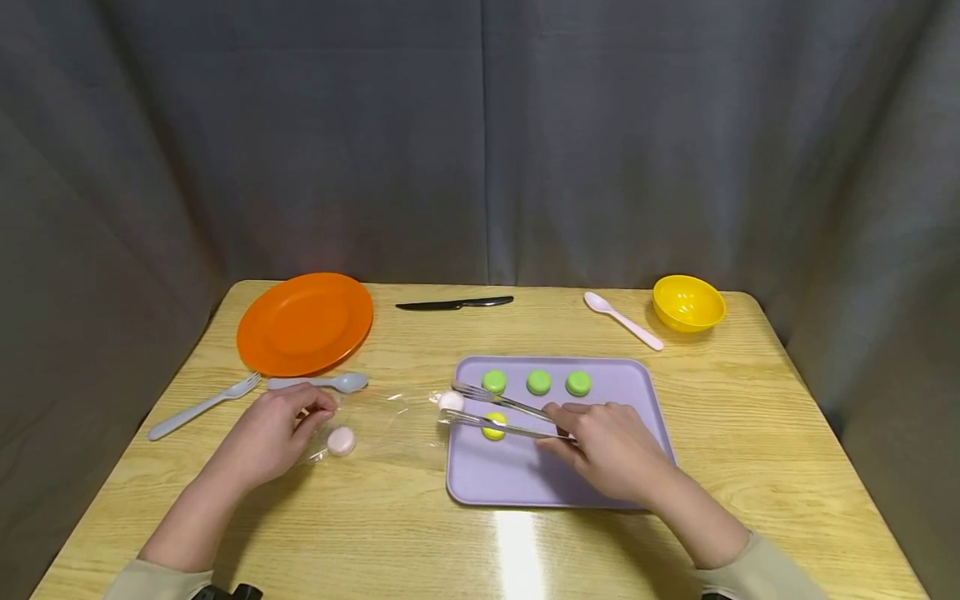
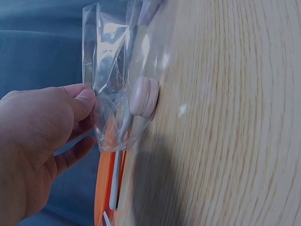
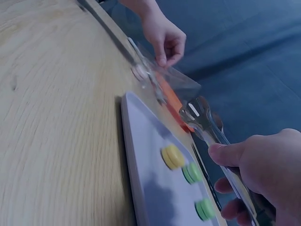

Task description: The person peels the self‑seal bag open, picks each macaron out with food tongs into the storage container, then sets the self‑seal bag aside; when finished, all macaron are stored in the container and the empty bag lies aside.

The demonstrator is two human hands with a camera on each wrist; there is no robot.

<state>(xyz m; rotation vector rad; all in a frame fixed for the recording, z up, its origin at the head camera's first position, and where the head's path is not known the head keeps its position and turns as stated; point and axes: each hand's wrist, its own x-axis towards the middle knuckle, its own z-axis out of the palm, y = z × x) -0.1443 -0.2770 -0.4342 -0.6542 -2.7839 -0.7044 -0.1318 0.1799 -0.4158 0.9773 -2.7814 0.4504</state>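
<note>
The right hand [image 1: 611, 446] pinches the metal tongs [image 1: 501, 414], their long axis running left to a pale macaron [image 1: 451, 402] at the clear bag [image 1: 390, 421] mouth, beside the tray [image 1: 645, 400], while left-hand fingers [image 1: 318, 408] pinch the bag's far end.

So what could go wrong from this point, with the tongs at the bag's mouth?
The pink macaron sits only at the tips of the tongs over the tray's edge, so it may slip or crack. The left hand pinches just one corner of the clear bag, which could drag along, shifting the second pink macaron inside. The yellow macaron lies under the tongs and might get knocked.
</note>
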